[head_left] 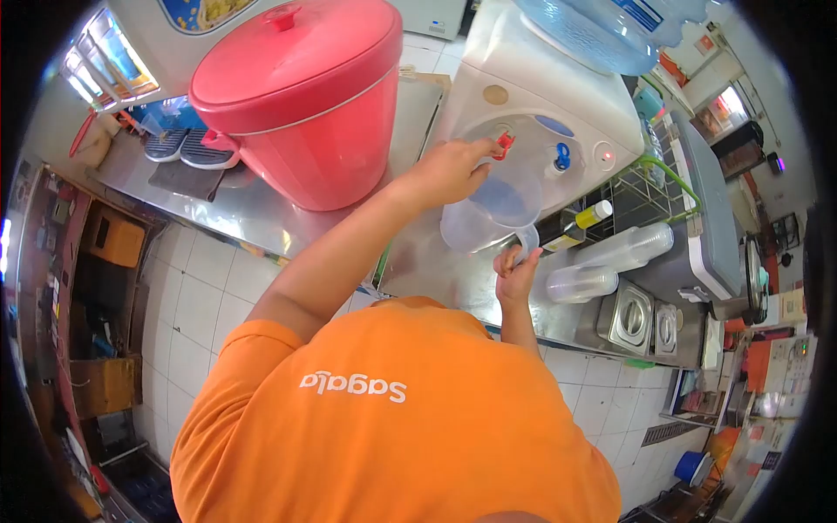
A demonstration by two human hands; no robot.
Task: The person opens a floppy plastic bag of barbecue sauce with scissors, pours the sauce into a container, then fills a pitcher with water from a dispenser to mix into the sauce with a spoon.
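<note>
A white water dispenser (558,87) stands on the steel counter, with a red tap (503,146) and a blue tap (562,157). My left hand (453,173) reaches up to the red tap, its fingertips at the lever. Under the taps is a clear plastic pitcher (471,228), upright. Its handle is at the lower right, where my right hand (517,272) has its fingers wrapped round it. The inside of the pitcher is too hazy to show a liquid level.
A large red lidded bucket (305,131) stands left of the dispenser. To the right are a bottle with a yellow cap (595,214), stacked clear cups (623,248), a wire rack (649,196) and steel lidded containers (632,320). A blue water bottle (602,30) tops the dispenser.
</note>
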